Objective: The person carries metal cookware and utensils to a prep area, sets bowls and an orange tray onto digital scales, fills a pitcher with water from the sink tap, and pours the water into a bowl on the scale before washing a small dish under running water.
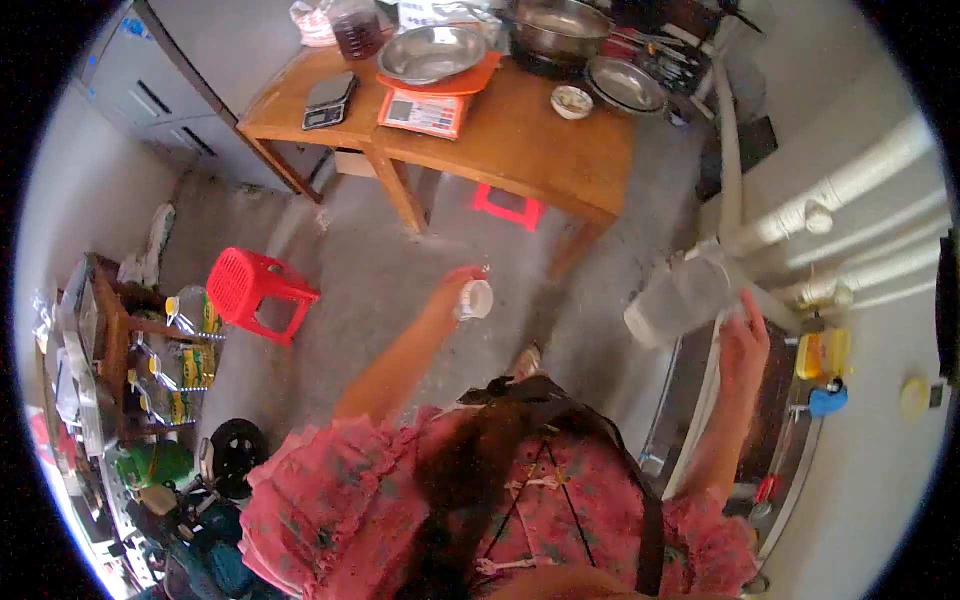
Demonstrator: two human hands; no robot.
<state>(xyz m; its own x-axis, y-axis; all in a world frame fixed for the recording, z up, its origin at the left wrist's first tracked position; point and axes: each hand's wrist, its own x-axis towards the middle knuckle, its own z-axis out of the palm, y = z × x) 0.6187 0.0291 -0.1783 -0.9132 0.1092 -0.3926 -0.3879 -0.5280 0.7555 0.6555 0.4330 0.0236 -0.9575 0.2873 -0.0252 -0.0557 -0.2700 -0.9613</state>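
Near the middle of the view my left hand (462,289) is closed around a small white cup (475,299), its round opening facing the camera. On the right, my right hand (742,345) grips the near end of a clear plastic container (685,297), which is tilted and slightly blurred. What the container holds, if anything, cannot be made out. Both hands are over the grey floor side of the room, apart from each other and away from the table.
A wooden table (520,150) bears an orange scale (422,112) with a metal bowl (432,54). Red stools (262,290) stand on the floor. Oil bottles (185,366) are at the left; white pipes (850,190) and a sink (690,400) at the right.
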